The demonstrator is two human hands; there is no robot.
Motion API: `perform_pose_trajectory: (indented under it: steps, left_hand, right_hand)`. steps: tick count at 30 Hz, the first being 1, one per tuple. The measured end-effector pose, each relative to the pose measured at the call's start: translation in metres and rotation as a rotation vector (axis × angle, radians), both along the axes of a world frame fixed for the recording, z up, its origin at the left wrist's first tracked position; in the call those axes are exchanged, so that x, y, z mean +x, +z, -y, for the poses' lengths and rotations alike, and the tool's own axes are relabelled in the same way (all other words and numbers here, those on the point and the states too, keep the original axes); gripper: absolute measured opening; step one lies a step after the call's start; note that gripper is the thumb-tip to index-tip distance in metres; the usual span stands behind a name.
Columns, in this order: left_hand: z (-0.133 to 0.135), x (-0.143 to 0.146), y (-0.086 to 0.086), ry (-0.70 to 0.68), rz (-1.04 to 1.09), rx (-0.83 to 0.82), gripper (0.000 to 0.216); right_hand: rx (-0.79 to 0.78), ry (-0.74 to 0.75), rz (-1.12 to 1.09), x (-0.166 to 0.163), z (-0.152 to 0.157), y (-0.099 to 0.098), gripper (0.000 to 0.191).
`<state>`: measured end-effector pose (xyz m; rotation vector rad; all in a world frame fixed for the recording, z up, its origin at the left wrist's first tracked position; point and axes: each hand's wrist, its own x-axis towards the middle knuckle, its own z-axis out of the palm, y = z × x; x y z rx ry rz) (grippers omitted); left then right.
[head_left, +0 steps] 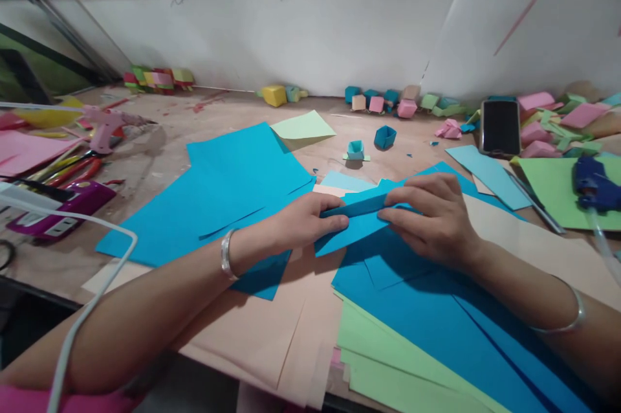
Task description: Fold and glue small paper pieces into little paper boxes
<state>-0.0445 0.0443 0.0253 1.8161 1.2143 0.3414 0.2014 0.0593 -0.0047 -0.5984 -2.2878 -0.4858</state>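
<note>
A piece of blue paper [356, 225] with a folded strip along its far edge is held between both hands, just above the stacked sheets. My left hand [310, 217] pinches its left end between thumb and fingers. At the right end, my right hand [431, 215] grips the fold with thumb and fingertips. Beneath the hands lie large blue sheets [417, 300], with green sheets [388, 348] and peach sheets [262, 335] under and beside them. More blue paper [233, 173] spreads to the left, partly behind my left forearm.
Small folded paper boxes [356, 150] stand ahead, and several more line the wall. On the right are a phone [501, 127] and a blue glue gun [599, 183]. A pink glue gun [104, 128], a purple power strip [63, 209] and a white cable [97, 296] are on the left.
</note>
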Motion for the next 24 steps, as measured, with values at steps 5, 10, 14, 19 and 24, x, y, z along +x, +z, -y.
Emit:
perform_pose_trajectory:
  steps: [5, 10, 14, 19, 24]
  left_hand:
    - [0.002, -0.001, -0.012, 0.038, -0.293, 0.635, 0.021]
    - [0.013, 0.000, -0.008, -0.143, -0.381, 0.781, 0.037]
    - [0.017, -0.001, -0.010, -0.236, -0.451, 0.698, 0.022]
    - [0.014, 0.001, -0.014, -0.166, -0.466, 0.624, 0.021]
    - [0.008, 0.002, -0.016, -0.077, -0.569, 0.601, 0.020]
  right_hand:
    - [-0.150, 0.032, 0.216, 0.003, -0.004, -0.004, 0.025]
    - [-0.277, 0.049, 0.296, 0.004, -0.007, -0.007, 0.024]
    - [-0.390, 0.069, 0.258, 0.007, -0.005, -0.004, 0.021]
    - [-0.542, 0.031, 0.204, 0.009, -0.007, -0.005, 0.025]
    - [-0.731, -0.146, 0.201, 0.005, -0.006, -0.010, 0.025]
